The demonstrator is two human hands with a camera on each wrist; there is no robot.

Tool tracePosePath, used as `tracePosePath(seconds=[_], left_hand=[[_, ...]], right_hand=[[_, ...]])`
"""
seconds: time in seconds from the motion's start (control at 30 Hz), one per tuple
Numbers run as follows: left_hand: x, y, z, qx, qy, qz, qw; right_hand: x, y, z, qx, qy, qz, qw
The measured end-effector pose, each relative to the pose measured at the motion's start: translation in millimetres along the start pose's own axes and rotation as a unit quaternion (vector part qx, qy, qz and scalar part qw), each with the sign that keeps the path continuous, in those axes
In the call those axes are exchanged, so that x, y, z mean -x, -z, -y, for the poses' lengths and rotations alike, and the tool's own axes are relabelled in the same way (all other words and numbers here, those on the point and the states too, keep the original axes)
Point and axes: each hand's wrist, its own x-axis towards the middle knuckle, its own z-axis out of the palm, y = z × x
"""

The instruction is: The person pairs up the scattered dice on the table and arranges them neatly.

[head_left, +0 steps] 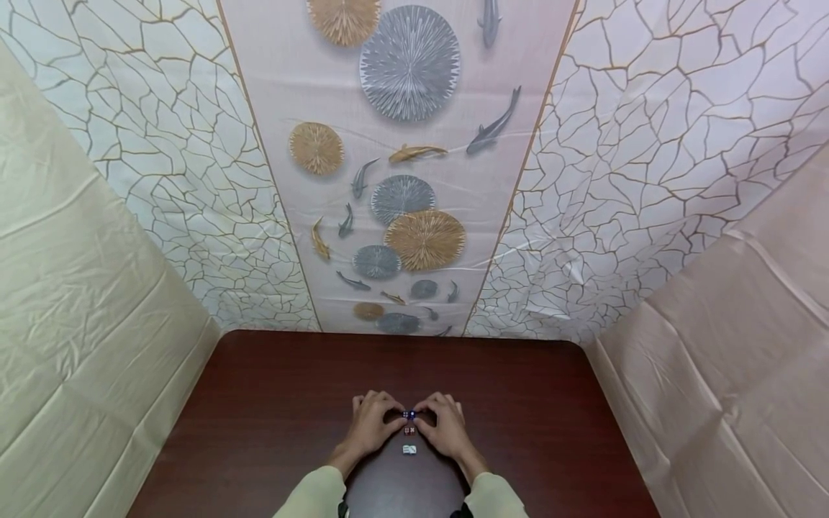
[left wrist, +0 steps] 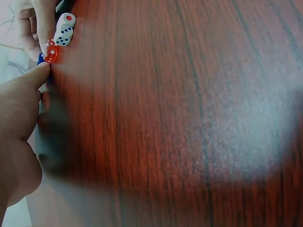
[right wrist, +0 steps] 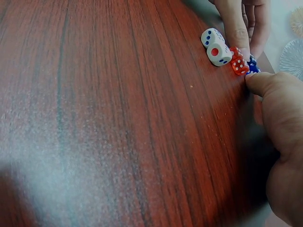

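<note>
Two small blue dice (head_left: 409, 414) sit side by side on the table between my hands. My left hand (head_left: 372, 423) pinches the left one with thumb and forefinger, while my right hand (head_left: 445, 426) pinches the right one the same way. In the wrist views the thumbs and fingers cover most of the blue dice. A pair of clear red dice (right wrist: 239, 65) lies directly on the near side of the blue pair, close by both thumbs. Nearer still are two white dice (left wrist: 64, 30) set side by side, with blue dots and a red dot on their faces.
The dark red-brown wooden table (head_left: 272, 381) has rounded far corners. A patterned cloth wall (head_left: 401, 288) with fish and round motifs rises behind its far edge. Beige cloth hangs along the left and right sides.
</note>
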Motion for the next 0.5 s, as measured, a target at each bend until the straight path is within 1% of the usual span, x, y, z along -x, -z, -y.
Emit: tracePosePath(seconds=[0.1,0.27,0.5], left_hand=[[-0.9,0.0,-1.3,-0.003,0.006,0.004,1.0000],[-2.9,2.5,-3.5,-0.014,0.020,0.021,0.9995],[-3.6,3.4,-4.2,-0.012,0.026,0.028,0.9992]], right_hand=[[-0.5,-0.3,-0.4,-0.003,-0.001,-0.001,1.000],[-1.3,-0.8,-0.5,-0.003,0.000,-0.004,1.000],[-0.6,-0.6,-0.5,0.002,0.009,-0.005,1.000]])
